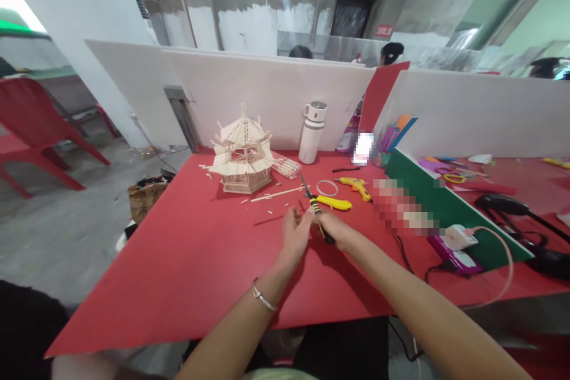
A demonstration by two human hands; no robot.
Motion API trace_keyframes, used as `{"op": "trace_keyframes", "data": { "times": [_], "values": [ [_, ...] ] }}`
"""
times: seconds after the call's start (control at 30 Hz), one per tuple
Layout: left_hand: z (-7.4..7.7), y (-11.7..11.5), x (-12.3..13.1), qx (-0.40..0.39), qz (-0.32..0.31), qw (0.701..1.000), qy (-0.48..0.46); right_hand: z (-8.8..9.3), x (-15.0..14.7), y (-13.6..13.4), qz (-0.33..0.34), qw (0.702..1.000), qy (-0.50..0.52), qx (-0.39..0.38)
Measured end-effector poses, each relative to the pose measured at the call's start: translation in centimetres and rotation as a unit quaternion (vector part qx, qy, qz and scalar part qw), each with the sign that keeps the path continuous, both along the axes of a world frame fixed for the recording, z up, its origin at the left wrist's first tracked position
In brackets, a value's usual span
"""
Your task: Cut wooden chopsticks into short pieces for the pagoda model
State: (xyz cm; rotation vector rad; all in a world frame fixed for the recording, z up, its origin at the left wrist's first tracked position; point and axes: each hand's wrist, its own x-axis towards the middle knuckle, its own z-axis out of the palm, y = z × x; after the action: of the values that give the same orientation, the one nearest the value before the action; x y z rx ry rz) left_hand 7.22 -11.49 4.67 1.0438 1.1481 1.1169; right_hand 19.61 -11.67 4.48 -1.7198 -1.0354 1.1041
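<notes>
Head view: both hands meet low over the red bench (pixel 187 273). The right hand (pixel 335 231) is closed around the black handle of pliers (pixel 314 206) pointing away; the left hand (pixel 296 233) pinches at them with curled fingers. Beyond lie a yellow knife (pixel 335 203), glue gun (pixel 355 185), stick pavilion (pixel 243 154) and white flask (pixel 312 132).

Red desk (pixel 187 273), white partition (pixel 267 101) with a red panel (pixel 383 92) and a green board (pixel 427 196). Pale wood stick model (pixel 243 151), white bottle (pixel 312 133), yellow glue gun (pixel 355 186), yellow knife (pixel 336 203), pliers (pixel 317 211) striped yellow and black. Silver bracelet (pixel 263 298), red chair (pixel 38 124), tan basket (pixel 146 197), white and purple plug strip (pixel 458 243).
</notes>
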Motion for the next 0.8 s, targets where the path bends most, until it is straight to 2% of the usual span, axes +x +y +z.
{"op": "trace_keyframes", "data": {
  "times": [0.03,0.07,0.13,0.17,0.23,0.3,0.37,0.5,0.6,0.8],
  "values": [
    [0.2,0.3,-0.9,0.077,0.011,0.994,0.074,0.0,0.0,-0.3,-0.004,1.0,0.001,-0.008],
    [0.6,0.7,-1.8,0.158,0.005,0.975,0.154,-0.1,0.0,-0.7,-0.011,1.0,0.0,-0.015],
    [1.7,2.0,-3.4,0.3,0.018,0.904,0.305,-0.2,-0.2,-1.3,-0.024,0.999,-0.005,-0.024],
    [2.3,2.8,-3.9,0.341,0.021,0.865,0.369,-0.1,-0.5,-1.6,-0.027,0.999,-0.008,-0.027],
    [3.5,4.4,-4.5,0.363,-0.03,0.81,0.461,0.0,-1.1,-2.1,-0.029,0.999,-0.015,-0.031],
    [4.0,5.6,-4.7,0.332,-0.118,0.788,0.504,0.3,-1.8,-2.6,-0.026,0.999,-0.02,-0.032],
    [3.9,6.2,-4.7,0.306,-0.158,0.783,0.518,0.5,-2.4,-3.1,-0.021,0.999,-0.02,-0.03],
    [2.6,6.4,-5.3,0.296,-0.149,0.799,0.502,0.5,-3.2,-3.8,-0.002,0.999,-0.011,-0.031],
    [1.9,6.4,-5.8,0.289,-0.171,0.81,0.481,0.1,-3.4,-4.0,0.012,0.999,-0.012,-0.041],
    [2.5,6.2,-6.3,0.263,-0.2,0.849,0.412,-0.7,-3.5,-4.6,0.029,0.998,-0.046,-0.039]
  ]
}}
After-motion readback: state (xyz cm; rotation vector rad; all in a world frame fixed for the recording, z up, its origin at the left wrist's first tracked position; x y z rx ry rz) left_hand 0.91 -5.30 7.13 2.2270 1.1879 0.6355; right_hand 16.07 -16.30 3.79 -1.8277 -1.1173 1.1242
